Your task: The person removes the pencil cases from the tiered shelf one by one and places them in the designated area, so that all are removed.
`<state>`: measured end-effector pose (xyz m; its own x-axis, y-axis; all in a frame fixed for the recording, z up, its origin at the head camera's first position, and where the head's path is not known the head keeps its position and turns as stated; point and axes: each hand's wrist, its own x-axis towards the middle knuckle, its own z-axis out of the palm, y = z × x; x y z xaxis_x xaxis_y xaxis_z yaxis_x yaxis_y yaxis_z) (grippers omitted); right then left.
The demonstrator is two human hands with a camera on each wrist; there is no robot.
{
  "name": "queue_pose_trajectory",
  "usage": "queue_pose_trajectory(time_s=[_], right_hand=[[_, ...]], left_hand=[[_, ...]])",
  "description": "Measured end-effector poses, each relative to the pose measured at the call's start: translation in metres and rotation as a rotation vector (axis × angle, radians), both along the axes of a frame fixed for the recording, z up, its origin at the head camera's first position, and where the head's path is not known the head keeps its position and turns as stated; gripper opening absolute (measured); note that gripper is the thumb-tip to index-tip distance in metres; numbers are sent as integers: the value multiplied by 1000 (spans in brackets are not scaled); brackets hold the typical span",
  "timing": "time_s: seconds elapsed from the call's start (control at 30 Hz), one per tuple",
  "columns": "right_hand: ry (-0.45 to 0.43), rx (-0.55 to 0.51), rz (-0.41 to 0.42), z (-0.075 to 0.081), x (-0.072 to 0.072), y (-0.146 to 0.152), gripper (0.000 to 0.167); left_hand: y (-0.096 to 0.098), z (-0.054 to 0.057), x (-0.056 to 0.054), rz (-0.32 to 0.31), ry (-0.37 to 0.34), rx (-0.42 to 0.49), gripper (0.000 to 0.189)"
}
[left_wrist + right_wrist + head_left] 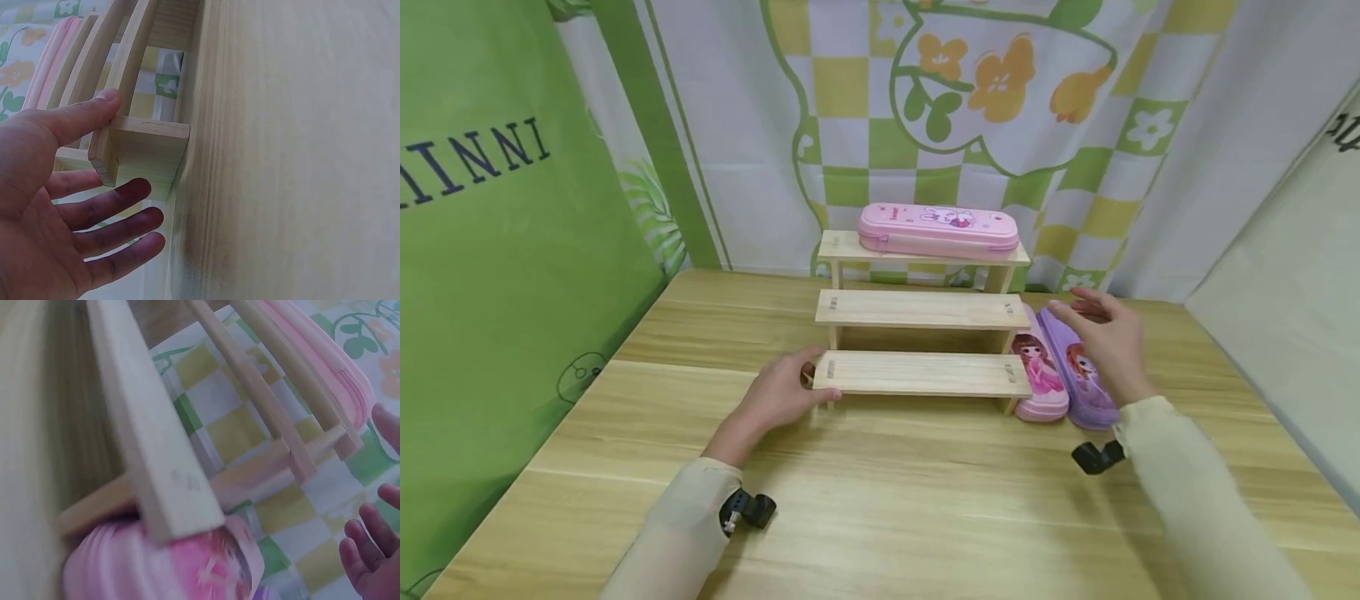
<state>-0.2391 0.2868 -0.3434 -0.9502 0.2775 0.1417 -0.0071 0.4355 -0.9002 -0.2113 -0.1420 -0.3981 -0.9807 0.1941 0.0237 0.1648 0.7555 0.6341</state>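
Note:
A three-step wooden rack (917,372) stands on the table. My left hand (781,390) holds the left end of its lowest step, thumb against the front edge; in the left wrist view the other fingers (122,256) spread below the board. A pink pencil case (936,229) with a rabbit picture lies on the top step. By the rack's right side lie a pink pencil case with a girl picture (1041,375) and a purple one (1092,392). Over the purple case hovers my right hand (1108,337), fingers loosely bent, holding nothing.
The wooden table (887,500) reaches back to a patterned curtain (842,92). Green cloth (490,275) hangs at the left and a white panel (1292,200) at the right. Each wrist carries a black camera (1097,457).

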Motion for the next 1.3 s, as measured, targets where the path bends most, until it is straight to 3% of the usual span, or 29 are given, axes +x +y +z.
queue_pose_trajectory(time_s=[0.33,0.57,0.77,1.3], right_hand=[[102,-33,109,28,-55,-40,83],[91,-55,226,42,-83,-55,91],[88,-127,257,45,-92,-66,84],[124,-158,181,39,-96,-70,75]], left_hand=[[3,0,-1,-6,5,5,77],[3,1,-1,-9,10,10,76],[4,1,0,-12,13,14,76],[-1,0,-1,9,9,7,76]])
